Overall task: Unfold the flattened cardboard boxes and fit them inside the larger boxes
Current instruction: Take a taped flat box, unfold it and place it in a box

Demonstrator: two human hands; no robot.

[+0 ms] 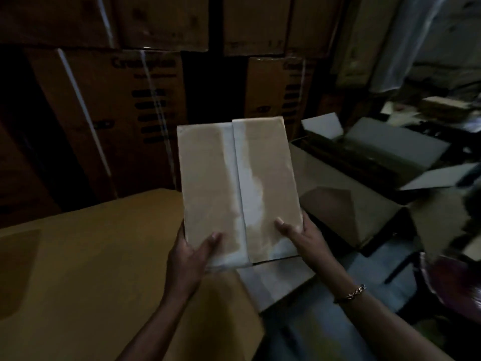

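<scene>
Head view: small cardboard box is held up mid-scene, taped seam facing the camera. Left hand and right hand each pinch a near corner, thumb on the face, fingers behind. Looks part-opened, can't tell how far. It's not yet inside the open larger box to the right. Fitting remains. Tan carton near left, stacked cartons far.

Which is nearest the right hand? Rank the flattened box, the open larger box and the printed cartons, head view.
1. flattened box, gripped by the right hand, centre.
2. open larger box, just beyond, right.
3. printed cartons, stacked at back.
</scene>
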